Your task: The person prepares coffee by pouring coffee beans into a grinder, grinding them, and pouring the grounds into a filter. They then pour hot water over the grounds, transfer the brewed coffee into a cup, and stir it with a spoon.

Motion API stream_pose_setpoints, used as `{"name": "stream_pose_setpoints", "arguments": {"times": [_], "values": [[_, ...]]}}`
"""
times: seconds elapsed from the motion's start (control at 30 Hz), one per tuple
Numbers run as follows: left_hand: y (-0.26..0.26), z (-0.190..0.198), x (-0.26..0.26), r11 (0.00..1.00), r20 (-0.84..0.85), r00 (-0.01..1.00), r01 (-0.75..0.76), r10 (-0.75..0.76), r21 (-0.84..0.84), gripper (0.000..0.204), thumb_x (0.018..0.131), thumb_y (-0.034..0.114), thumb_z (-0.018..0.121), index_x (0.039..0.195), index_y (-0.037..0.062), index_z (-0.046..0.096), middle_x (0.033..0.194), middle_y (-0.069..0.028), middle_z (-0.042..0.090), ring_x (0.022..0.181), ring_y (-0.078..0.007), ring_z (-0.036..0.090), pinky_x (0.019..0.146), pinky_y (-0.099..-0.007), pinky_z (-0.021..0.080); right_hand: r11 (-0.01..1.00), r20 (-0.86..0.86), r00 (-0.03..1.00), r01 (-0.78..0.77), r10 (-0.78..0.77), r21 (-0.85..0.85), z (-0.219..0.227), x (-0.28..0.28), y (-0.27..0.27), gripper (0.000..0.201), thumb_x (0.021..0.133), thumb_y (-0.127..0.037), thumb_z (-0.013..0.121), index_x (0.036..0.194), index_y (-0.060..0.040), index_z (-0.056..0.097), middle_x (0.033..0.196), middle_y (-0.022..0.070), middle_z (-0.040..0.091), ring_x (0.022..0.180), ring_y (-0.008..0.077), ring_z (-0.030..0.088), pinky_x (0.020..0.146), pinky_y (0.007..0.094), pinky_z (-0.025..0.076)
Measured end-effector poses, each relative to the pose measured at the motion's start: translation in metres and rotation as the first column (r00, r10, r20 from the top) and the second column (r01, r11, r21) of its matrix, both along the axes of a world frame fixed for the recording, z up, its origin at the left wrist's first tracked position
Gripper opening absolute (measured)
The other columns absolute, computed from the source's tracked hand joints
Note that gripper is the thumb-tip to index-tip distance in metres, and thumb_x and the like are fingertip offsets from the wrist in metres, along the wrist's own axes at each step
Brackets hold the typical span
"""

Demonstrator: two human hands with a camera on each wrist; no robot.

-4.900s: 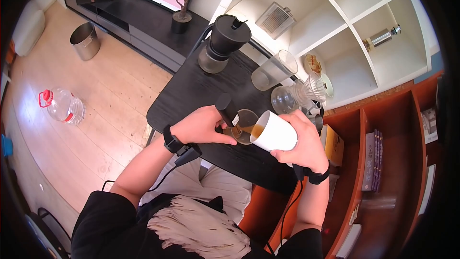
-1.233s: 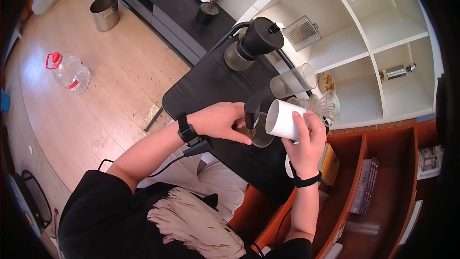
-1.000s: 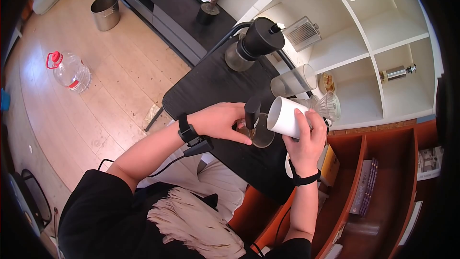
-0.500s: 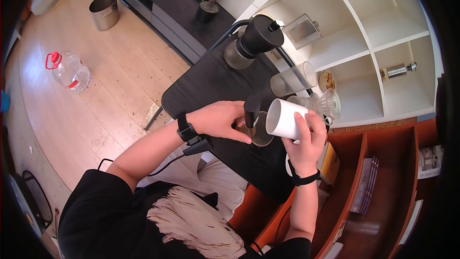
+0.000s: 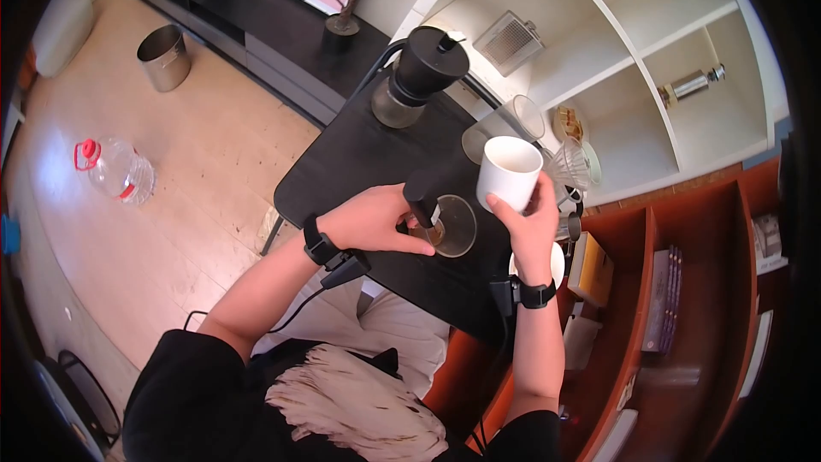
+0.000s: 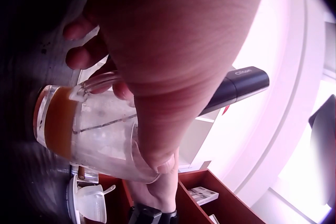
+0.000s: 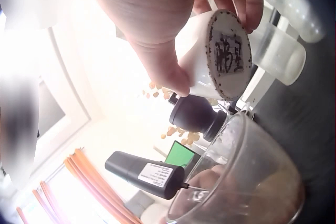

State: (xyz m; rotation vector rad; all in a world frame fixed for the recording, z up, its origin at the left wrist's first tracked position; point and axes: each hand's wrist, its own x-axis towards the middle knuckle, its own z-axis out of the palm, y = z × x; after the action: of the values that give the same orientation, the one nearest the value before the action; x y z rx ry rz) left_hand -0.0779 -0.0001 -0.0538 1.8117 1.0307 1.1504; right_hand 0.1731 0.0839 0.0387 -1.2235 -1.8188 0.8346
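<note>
My left hand (image 5: 363,221) holds a clear glass mug (image 5: 462,229) on the black table, fingers at its handle and thumb by the rim. Brown liquid (image 6: 59,121) fills the bottom of the mug in the left wrist view. A black handheld frother (image 5: 416,191) leans in it, its thin metal wand (image 6: 107,123) reaching down inside. My right hand (image 5: 532,227) grips a white cup (image 5: 505,184), held upright above the table, beyond the mug and to its right. In the right wrist view, the cup's underside (image 7: 231,56) shows a dark printed mark.
On the table's far side stand a black-topped manual coffee grinder (image 5: 428,64), a clear glass cylinder (image 5: 505,128) and a ribbed glass dripper (image 5: 571,164). White crockery (image 5: 558,265) sits behind my right wrist. White shelves (image 5: 599,77) and a red-brown bookcase (image 5: 629,291) border the right.
Brown liquid was pouring from the tilted white cup into the glass mug; the stream then ended. Now my right hand has turned the cup upright and lifted it away. My left hand stays at the mug.
</note>
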Motion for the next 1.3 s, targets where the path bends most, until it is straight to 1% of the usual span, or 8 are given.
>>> {"name": "stream_pose_setpoints", "arguments": {"times": [0.17, 0.4, 0.47, 0.6, 0.87, 1.0, 1.1, 1.3], "values": [[-0.003, 0.005, 0.0, 0.999, -0.012, 1.0, -0.019, 0.018, -0.03, 0.048, 0.076, 0.03, 0.097, 0.097, 0.0073, 0.06, 0.079, -0.0007, 0.057, 0.072, -0.016, 0.059, 0.066, -0.0308, 0.049, 0.981, -0.18, 0.983, 0.01, -0.045, -0.194, -0.021, -0.013, 0.005, 0.063, 0.079, -0.014, 0.093, 0.131, 0.0007, 0.059, 0.119, 0.0104, 0.071, 0.108, 0.0167, 0.068, 0.095, 0.0312, 0.055], [-0.018, 0.011, -0.008, 0.995, -0.029, 0.999, -0.048, 0.046, -0.091, 0.047, 0.077, 0.022, 0.097, 0.103, 0.0065, 0.061, 0.084, 0.0009, 0.056, 0.076, -0.0098, 0.055, 0.068, -0.0267, 0.048, 0.976, -0.038, 0.996, 0.075, -0.085, -0.206, -0.056, -0.02, 0.023, 0.072, 0.073, -0.023, 0.097, 0.13, 0.0034, 0.059, 0.117, 0.0126, 0.073, 0.106, 0.0178, 0.07, 0.093, 0.0324, 0.056], [-0.021, 0.006, -0.012, 0.988, 0.059, 0.992, -0.1, 0.108, -0.121, 0.046, 0.076, 0.029, 0.096, 0.097, 0.0076, 0.061, 0.077, 0.0005, 0.057, 0.069, -0.015, 0.056, 0.064, -0.0314, 0.047, 0.973, 0.031, 0.993, 0.117, -0.113, -0.197, -0.061, -0.025, 0.027, 0.078, 0.069, -0.029, 0.098, 0.13, 0.0019, 0.06, 0.117, 0.0128, 0.074, 0.108, 0.0209, 0.072, 0.094, 0.0345, 0.056], [-0.021, -0.001, -0.017, 0.987, 0.051, 0.993, -0.103, 0.11, -0.126, 0.049, 0.076, 0.025, 0.097, 0.103, 0.008, 0.059, 0.079, 0.0014, 0.054, 0.074, -0.0113, 0.053, 0.068, -0.0289, 0.046, 0.981, 0.137, 0.978, 0.168, -0.155, -0.097, -0.075, -0.039, 0.035, 0.087, 0.063, -0.037, 0.098, 0.132, -0.0004, 0.06, 0.121, 0.0153, 0.074, 0.112, 0.0285, 0.073, 0.099, 0.0394, 0.055], [-0.021, -0.006, -0.015, 0.988, 0.029, 0.994, -0.098, 0.102, -0.122, 0.05, 0.076, 0.023, 0.096, 0.107, 0.007, 0.06, 0.084, 0.0012, 0.053, 0.076, -0.0105, 0.052, 0.07, -0.0271, 0.047, 0.984, 0.138, 0.98, 0.155, -0.142, -0.086, -0.09, -0.054, 0.049, 0.084, 0.071, -0.032, 0.096, 0.136, 0.0008, 0.054, 0.124, 0.0189, 0.073, 0.112, 0.0292, 0.074, 0.098, 0.0399, 0.057], [-0.023, -0.007, -0.015, 0.987, 0.064, 0.993, -0.092, 0.101, -0.135, 0.049, 0.076, 0.021, 0.096, 0.106, 0.0062, 0.06, 0.087, 0.0014, 0.054, 0.077, -0.0103, 0.052, 0.069, -0.0273, 0.047, 0.971, -0.074, 0.98, 0.171, -0.185, -0.165, -0.099, -0.053, 0.036, 0.072, 0.081, -0.028, 0.092, 0.134, 0.005, 0.056, 0.12, 0.0199, 0.073, 0.11, 0.0232, 0.074, 0.091, 0.0358, 0.059], [-0.023, -0.007, -0.016, 0.987, 0.064, 0.994, -0.084, 0.093, -0.135, 0.049, 0.076, 0.021, 0.096, 0.106, 0.0062, 0.061, 0.087, 0.0013, 0.054, 0.077, -0.0102, 0.052, 0.069, -0.0274, 0.047, 0.933, -0.091, 0.996, -0.049, 0.018, -0.357, -0.089, -0.05, 0.031, 0.048, 0.091, -0.024, 0.084, 0.125, 0.0055, 0.067, 0.126, 0.0206, 0.072, 0.116, 0.0265, 0.073, 0.099, 0.0366, 0.058], [-0.024, -0.009, -0.015, 0.987, 0.063, 0.993, -0.09, 0.099, -0.132, 0.05, 0.076, 0.02, 0.096, 0.109, 0.006, 0.06, 0.089, 0.0022, 0.055, 0.079, -0.009, 0.052, 0.071, -0.0267, 0.049, 0.932, -0.101, 0.984, -0.172, 0.147, -0.318, -0.086, -0.06, 0.046, 0.048, 0.095, -0.01, 0.076, 0.141, 0.0003, 0.063, 0.143, 0.0171, 0.066, 0.137, 0.0264, 0.061, 0.113, 0.0375, 0.05]]}}
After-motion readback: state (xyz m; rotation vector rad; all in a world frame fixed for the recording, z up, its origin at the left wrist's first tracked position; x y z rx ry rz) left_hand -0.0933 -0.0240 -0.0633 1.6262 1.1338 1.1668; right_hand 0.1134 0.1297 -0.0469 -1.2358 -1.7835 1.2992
